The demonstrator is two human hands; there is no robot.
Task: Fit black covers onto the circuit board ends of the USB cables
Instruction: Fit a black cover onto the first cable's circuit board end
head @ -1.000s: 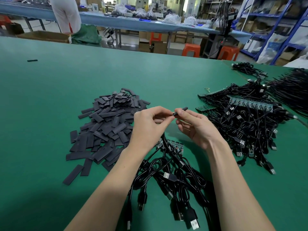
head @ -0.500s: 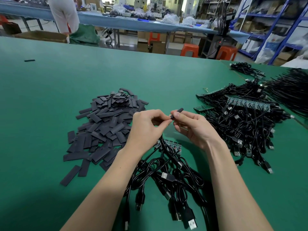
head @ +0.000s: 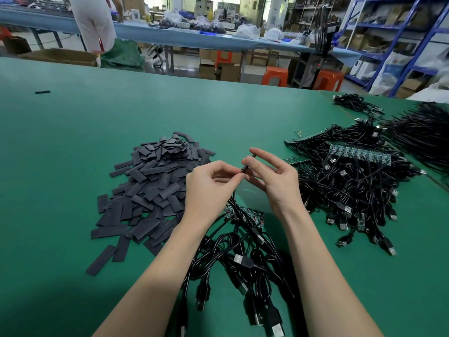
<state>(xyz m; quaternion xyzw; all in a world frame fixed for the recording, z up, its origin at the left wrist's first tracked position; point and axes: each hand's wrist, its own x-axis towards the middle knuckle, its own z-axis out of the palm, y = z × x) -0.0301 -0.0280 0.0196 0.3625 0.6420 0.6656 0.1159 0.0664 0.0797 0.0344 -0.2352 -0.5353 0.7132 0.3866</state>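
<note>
Black cover pinched by right hand, raised over green table. Cable pinched by left hand (board end hidden by fingers). Cover best kept square, slid on without forcing.

A green bench fills the near view. Behind it runs a long blue-topped table loaded with clear plastic bags and small dark goods. A person in a pale garment stands at that table — back turned. Beside them sit an open cardboard box and a crumpled green cloth. Under the table are more cartons, and two orange plastic stools stand just beyond the bench's far edge. On the right rise blue metal shelves stacked with boxes — white sacks lean at their foot.
</note>
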